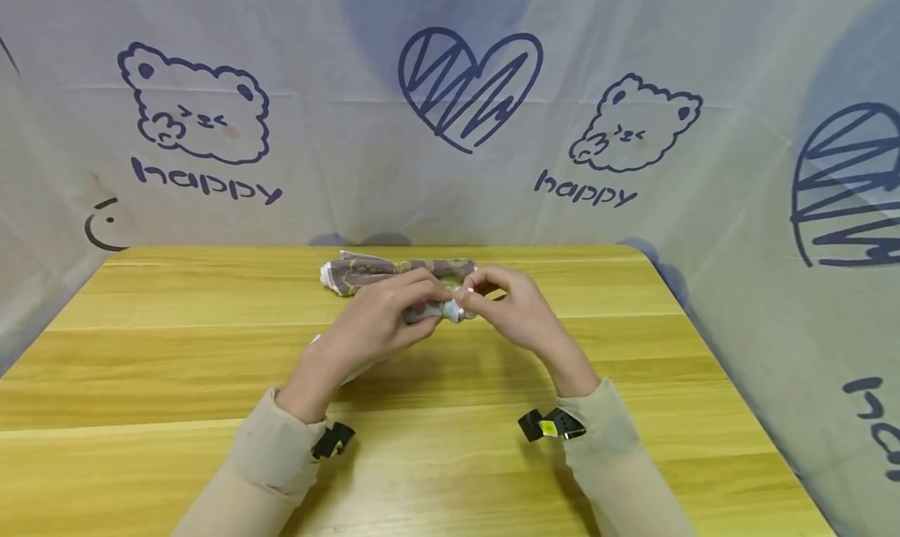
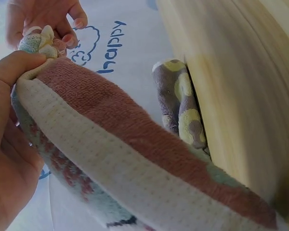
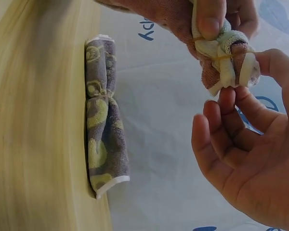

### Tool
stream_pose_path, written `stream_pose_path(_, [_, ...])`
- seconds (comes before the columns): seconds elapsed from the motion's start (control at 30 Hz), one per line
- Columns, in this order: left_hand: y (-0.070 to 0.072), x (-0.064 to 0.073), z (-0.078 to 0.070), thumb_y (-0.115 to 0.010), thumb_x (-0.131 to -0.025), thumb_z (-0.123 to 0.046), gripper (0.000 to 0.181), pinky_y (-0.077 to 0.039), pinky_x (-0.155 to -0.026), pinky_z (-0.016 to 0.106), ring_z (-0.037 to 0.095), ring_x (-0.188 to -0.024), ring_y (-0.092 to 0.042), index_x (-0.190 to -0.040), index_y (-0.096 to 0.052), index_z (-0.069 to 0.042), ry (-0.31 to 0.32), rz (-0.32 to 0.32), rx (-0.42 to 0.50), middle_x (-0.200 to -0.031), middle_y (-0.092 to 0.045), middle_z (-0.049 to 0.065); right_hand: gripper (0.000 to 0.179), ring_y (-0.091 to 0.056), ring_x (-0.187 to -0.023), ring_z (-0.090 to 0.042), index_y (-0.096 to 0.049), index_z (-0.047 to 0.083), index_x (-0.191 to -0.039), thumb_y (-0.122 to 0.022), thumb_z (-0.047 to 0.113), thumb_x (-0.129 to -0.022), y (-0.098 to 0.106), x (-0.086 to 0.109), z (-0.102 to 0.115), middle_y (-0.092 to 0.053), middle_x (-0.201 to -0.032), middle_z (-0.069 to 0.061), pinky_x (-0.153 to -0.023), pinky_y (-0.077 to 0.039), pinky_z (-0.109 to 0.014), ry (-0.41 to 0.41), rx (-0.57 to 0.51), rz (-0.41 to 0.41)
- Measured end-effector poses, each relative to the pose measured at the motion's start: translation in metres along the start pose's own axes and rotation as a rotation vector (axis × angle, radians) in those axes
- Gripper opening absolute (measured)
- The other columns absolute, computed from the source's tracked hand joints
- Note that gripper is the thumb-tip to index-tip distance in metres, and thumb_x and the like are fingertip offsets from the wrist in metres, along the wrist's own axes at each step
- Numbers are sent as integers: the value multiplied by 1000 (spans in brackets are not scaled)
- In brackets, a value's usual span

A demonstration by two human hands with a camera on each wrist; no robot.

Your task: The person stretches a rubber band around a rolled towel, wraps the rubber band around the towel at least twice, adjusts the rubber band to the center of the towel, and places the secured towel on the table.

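Observation:
My left hand (image 1: 376, 318) grips a rolled towel (image 2: 120, 130) near one end, thumb on top. The towel is terry cloth in reddish brown, white and pale blue-green. Its long part hangs back below the left hand, and in the head view that hand hides most of it. A thin yellowish rubber band (image 3: 226, 57) wraps the bunched end just past the left fingers. At that end my right hand (image 1: 520, 310) pinches the towel's tip between thumb and fingers, with the other fingers loosely bent.
A second rolled towel (image 3: 100, 115), grey-brown with yellow patterns and narrowed at its middle, lies at the far edge of the wooden table (image 1: 176, 381), just beyond the hands. Behind the table hangs a pale cloth (image 1: 337, 130) printed with bears and hearts.

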State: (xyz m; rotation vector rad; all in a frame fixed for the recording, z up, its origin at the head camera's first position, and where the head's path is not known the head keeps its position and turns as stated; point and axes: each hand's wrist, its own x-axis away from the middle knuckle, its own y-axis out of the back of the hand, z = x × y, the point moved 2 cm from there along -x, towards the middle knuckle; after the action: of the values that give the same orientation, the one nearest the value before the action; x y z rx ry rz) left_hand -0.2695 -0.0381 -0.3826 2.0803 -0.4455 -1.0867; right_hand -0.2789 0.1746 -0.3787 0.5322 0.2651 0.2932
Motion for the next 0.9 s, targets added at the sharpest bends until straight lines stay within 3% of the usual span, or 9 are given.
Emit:
stream_pose_path(0.13, [0, -1, 2, -74, -96, -10, 18, -56, -76, 28, 9, -88, -61, -114, -73, -13, 4, -18, 75, -109, -69, -3, 16, -65, -99, -25, -73, 11, -104, -70, 26, -100, 2, 1, 1, -70, -108, -5, -81, -55, -38, 0, -31, -2])
stream_pose_path(0.3, [0, -1, 3, -75, -96, -9, 23, -54, -74, 30, 11, -87, -60, -118, -70, -11, 34, -61, 186, -111, -69, -1, 19, -63, -93, -25, -70, 6, -110, -68, 23, -102, 3, 0, 2, -69, -106, -9, -78, -55, -35, 14, -149, -5])
stream_pose_path(0.5, [0, -1, -1, -74, -96, -8, 27, -56, -73, 30, 13, -86, -63, -122, -69, -7, 62, -111, 229, -113, -70, 4, 20, -62, -89, -22, -66, -2, -114, -64, 15, -103, 1, 0, 6, -66, -107, -14, -74, -56, -30, 58, -263, -19])
stream_pose_path(0.73, [-1, -4, -5, -71, -94, -5, 27, -57, -75, 32, 19, -90, -65, -119, -62, 0, 140, -232, 258, -107, -69, 11, 28, -61, -91, -16, -64, -8, -127, -62, 2, -101, -10, -3, 8, -66, -119, -19, -75, -57, -30, 244, -339, -126])
stream_pose_path(0.9, [-1, -6, -7, -71, -95, -4, 36, -59, -78, 35, 21, -89, -66, -127, -55, 1, 157, -245, 314, -104, -67, 12, 31, -62, -91, -15, -57, -13, -128, -60, -4, -99, -10, 1, 8, -65, -118, -11, -76, -57, -26, 309, -455, -166])
